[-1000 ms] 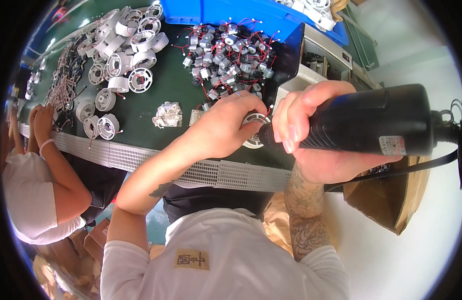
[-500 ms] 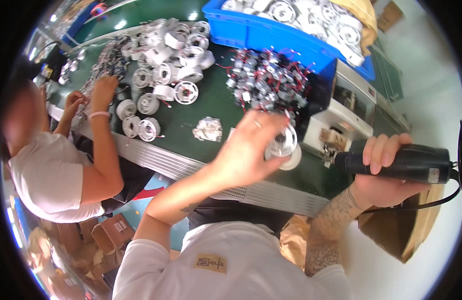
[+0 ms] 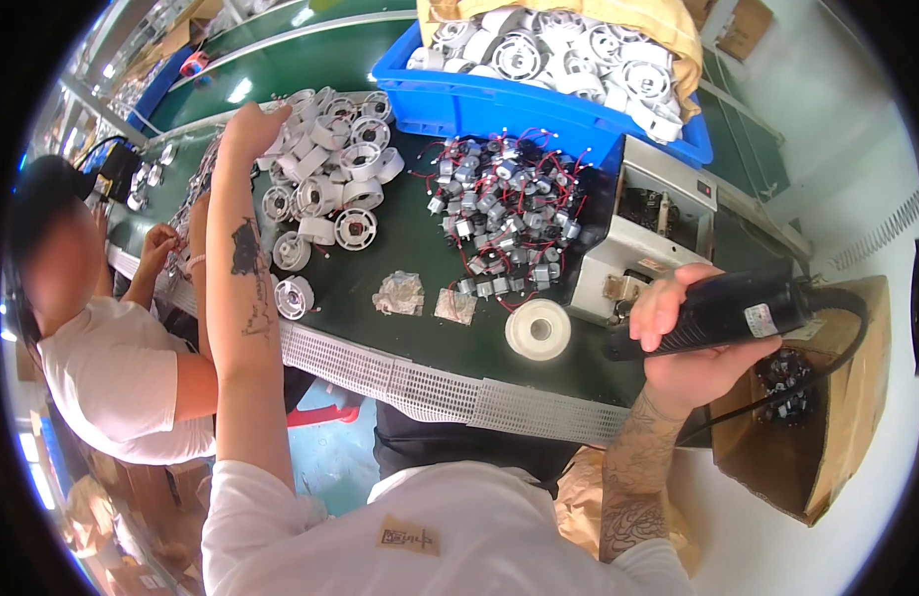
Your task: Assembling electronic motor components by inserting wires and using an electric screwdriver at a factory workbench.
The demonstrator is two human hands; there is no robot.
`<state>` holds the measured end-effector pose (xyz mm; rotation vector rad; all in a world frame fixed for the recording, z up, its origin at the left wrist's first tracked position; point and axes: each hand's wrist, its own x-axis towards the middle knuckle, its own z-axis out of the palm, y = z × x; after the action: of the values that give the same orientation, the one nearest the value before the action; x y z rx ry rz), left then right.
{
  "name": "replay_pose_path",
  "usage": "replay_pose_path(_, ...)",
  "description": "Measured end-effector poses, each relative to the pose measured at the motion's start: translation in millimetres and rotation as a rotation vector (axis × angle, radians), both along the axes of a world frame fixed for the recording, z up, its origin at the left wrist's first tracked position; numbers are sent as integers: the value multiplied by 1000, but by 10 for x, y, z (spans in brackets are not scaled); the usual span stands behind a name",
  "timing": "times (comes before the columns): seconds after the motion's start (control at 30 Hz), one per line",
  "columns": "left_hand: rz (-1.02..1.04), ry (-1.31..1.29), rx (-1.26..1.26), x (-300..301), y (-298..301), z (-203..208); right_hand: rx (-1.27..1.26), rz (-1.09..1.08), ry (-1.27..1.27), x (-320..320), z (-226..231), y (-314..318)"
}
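Note:
My right hand is closed around a black corded electric screwdriver, held tilted with its narrow end toward the bench. Beside that end lies a round white fixture with a hole in its middle and no part on it. My left hand is stretched far out to the left edge of the pile of white round motor housings. Its fingers are mostly hidden, so whether it holds a housing does not show. A lone white housing sits near the bench edge.
Small motors with red wires are heaped mid-bench. Behind stands a blue crate of white housings. A metal screw feeder is at right, a cardboard box below. At left a co-worker's hand is busy.
My left hand has gone from the fixture, where it held a white housing, to the pile at far left. The fixture is now bare. The screwdriver has shifted slightly left and tilted.

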<state>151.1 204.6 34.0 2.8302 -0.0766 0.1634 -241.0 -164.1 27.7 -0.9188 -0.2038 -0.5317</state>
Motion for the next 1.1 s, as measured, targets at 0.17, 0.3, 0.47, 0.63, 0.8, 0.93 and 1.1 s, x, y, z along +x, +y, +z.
replay_pose_path(0.17, -418, -285, -203, -662, -1335, 373, -34, -1, 41, -28, -24, 14)
replay_pose_path(0.3, -428, -255, -65, -385, -1919, 283, -108, -21, 80, 15, -37, 74)
replay_pose_path(0.47, -326, -71, 146, -92, -2063, 343, -162, -48, 97, 47, -78, 60)
replay_pose_path(0.63, -210, -269, -458, -760, -1733, 620, -76, 5, 28, -5, -82, -21)
replay_pose_path(0.8, -617, 171, -850, -2216, -1813, 256, -119, -43, 45, -44, -54, -46)
replay_pose_path(0.93, -828, 225, -722, -2975, -1864, -381, -128, 8, 33, -14, -51, -11)
replay_pose_path(1.1, -857, -20, -654, -3152, -1913, -530, -143, -7, 53, 16, -80, -48)
